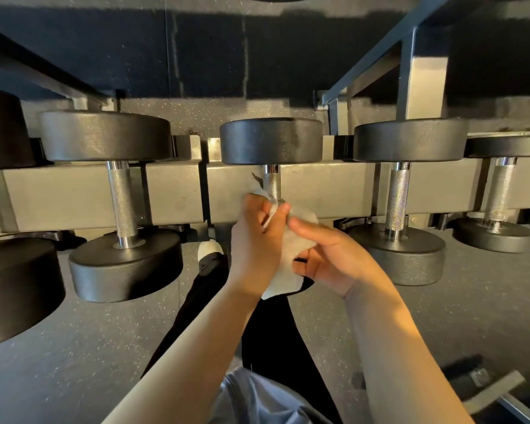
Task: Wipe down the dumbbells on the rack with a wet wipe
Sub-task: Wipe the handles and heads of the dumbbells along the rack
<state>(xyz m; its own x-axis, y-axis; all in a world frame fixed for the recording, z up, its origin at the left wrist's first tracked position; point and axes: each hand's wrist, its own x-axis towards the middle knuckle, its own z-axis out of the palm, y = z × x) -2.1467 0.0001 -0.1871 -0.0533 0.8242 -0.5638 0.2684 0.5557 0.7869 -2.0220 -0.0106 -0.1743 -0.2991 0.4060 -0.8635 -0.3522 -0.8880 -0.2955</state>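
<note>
**Wipe bunched at the middle dumbbell's handle**

Nearest me, my two bare forearms reach up from the bottom edge. My left hand (259,237) pinches the white wet wipe (291,255) against the knurled handle of the centre dumbbell (271,142), which sits on the grey rack (172,194) between its neighbours. My right hand (328,255) grips the wipe's loose lower part, fingers curled, I judge to keep it taut or refold it. Below lies dark speckled rubber flooring (89,347); behind, a dark wall and the frame of an upper tier.
</note>
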